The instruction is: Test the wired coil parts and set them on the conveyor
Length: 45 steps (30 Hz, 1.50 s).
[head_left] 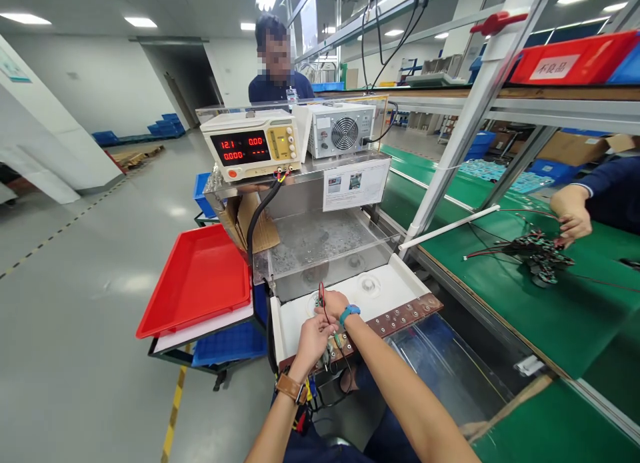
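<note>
My left hand [313, 339], with a brown strap at the wrist, is closed, its fingertips pinching a thin red and black wire [323, 291]. The wire loops up in front of my right hand [335, 305], which wears a blue band. Those fingers close on a small circuit board [317, 301], largely hidden behind them. Both hands are close together over the left part of a white tray-like fixture [345, 291]. Along its near edge runs a brown strip [407, 313] with several metal contacts. A green clip [337, 340] and leads hang just below my left fingers.
A power supply [250, 146] with red digits stands on the metal shelf ahead, beside a grey fan unit [345, 131]. Left is a red tray [200, 276] on a cart. At right, a co-worker's hand [573, 216] touches wired boards [540, 256] on a green belt. Another person stands behind.
</note>
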### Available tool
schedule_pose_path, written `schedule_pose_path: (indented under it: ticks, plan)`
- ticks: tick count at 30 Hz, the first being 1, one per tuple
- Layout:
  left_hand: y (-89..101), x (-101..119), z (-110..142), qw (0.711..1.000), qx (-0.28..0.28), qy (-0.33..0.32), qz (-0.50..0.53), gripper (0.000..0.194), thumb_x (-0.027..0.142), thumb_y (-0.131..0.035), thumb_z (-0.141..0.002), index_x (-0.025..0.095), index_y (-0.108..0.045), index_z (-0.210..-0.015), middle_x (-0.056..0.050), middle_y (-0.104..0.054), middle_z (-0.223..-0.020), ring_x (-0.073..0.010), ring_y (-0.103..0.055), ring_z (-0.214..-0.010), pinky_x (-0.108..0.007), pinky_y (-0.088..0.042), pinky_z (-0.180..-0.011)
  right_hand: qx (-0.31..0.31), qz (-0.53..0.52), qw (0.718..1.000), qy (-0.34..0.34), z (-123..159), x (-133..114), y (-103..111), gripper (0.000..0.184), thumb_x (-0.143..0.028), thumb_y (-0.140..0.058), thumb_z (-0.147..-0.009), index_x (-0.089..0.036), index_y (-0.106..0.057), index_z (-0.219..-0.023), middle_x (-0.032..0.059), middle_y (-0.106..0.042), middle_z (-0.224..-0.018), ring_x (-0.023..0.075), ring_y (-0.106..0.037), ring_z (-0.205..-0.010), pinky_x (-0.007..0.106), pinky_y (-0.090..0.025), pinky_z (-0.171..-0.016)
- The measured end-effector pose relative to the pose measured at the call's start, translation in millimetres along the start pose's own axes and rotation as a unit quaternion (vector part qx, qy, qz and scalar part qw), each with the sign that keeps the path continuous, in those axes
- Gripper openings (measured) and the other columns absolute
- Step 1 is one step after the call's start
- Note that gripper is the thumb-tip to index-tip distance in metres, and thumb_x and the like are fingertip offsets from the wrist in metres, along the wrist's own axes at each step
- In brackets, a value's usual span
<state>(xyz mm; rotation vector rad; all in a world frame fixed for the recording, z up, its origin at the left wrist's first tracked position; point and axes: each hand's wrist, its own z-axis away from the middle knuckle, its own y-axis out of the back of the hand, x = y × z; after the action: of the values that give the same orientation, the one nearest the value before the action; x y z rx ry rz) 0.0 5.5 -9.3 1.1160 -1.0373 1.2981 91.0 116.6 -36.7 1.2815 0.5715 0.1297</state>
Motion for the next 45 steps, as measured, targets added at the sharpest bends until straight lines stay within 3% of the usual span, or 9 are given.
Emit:
schedule_pose_path:
  ticks: [26, 33, 36, 38, 40, 42, 45]
  plan:
    - [-0.1, 0, 4, 1.000, 0.016, -0.005, 0.012, 0.012, 0.022, -0.064, -0.058, 0.017, -0.063, -0.068, -0.003, -0.069, -0.060, -0.0193, -0.062, -0.061, -0.031, -0.045, -0.063, 0.021, -0.022, 0.999, -0.011, 6, -11, 3, 0.036, -0.034, -0.065, -0.074, -0.021, -0.062, -0.107, 0.0094, -0.072, -0.096, 0.0252, -0.067, -0.090, 0.028, -0.041, -0.069]
    - [2.1, -1, 1, 0.999, 0.029, -0.017, 0.030, 0.023, 0.034, -0.072, -0.058, 0.017, -0.064, -0.070, -0.005, -0.069, -0.062, -0.0205, -0.062, -0.061, -0.032, -0.048, -0.064, 0.035, 0.002, 0.999, 0.004, 6, -14, 6, 0.030, -0.034, -0.064, -0.075, -0.019, -0.063, -0.101, 0.0100, -0.072, -0.096, 0.0249, -0.067, -0.090, 0.028, -0.041, -0.070]
    - [5.1, 5, 3, 0.996, 0.067, -0.033, 0.039, 0.039, 0.051, -0.075, -0.056, 0.017, -0.064, -0.072, -0.007, -0.071, -0.068, -0.0226, -0.065, -0.065, -0.035, -0.050, -0.069, 0.107, -0.039, 0.993, -0.011, 11, -18, 13, 0.027, -0.039, -0.063, -0.077, -0.021, -0.063, -0.097, 0.0072, -0.071, -0.088, 0.0230, -0.066, -0.085, 0.027, -0.041, -0.069]
    - [7.2, 9, 4, 0.995, 0.096, -0.026, 0.032, 0.052, 0.062, -0.075, -0.052, 0.016, -0.065, -0.076, -0.008, -0.072, -0.072, -0.0244, -0.067, -0.068, -0.036, -0.051, -0.072, 0.191, -0.117, 0.973, -0.057, 14, -14, 25, 0.027, -0.044, -0.061, -0.079, -0.021, -0.062, -0.095, 0.0032, -0.069, -0.079, 0.0195, -0.065, -0.076, 0.025, -0.040, -0.066]
    - [9.0, 11, 2, 0.993, 0.113, -0.014, 0.025, 0.063, 0.068, -0.076, -0.048, 0.016, -0.065, -0.082, -0.009, -0.072, -0.077, -0.0246, -0.067, -0.070, -0.036, -0.052, -0.073, 0.284, -0.211, 0.927, -0.125, 21, 4, 43, 0.028, -0.046, -0.059, -0.081, -0.021, -0.061, -0.091, 0.0002, -0.066, -0.071, 0.0162, -0.061, -0.068, 0.023, -0.039, -0.061]
    - [10.8, 10, -2, 0.993, 0.111, -0.007, 0.028, 0.070, 0.070, -0.076, -0.045, 0.016, -0.065, -0.088, -0.010, -0.073, -0.085, -0.0245, -0.068, -0.072, -0.037, -0.054, -0.075, 0.370, -0.286, 0.866, -0.179, 38, 38, 67, 0.031, -0.049, -0.058, -0.081, -0.019, -0.059, -0.087, -0.0006, -0.063, -0.067, 0.0148, -0.058, -0.062, 0.022, -0.038, -0.057]
    - [14.7, 4, -11, 0.995, 0.095, 0.007, 0.033, 0.076, 0.072, -0.076, -0.044, 0.018, -0.064, -0.096, -0.011, -0.075, -0.095, -0.0261, -0.070, -0.078, -0.040, -0.056, -0.081, 0.475, -0.331, 0.782, -0.229, 88, 113, 106, 0.039, -0.056, -0.058, -0.078, -0.017, -0.059, -0.086, 0.0010, -0.062, -0.065, 0.0162, -0.056, -0.060, 0.023, -0.038, -0.054]
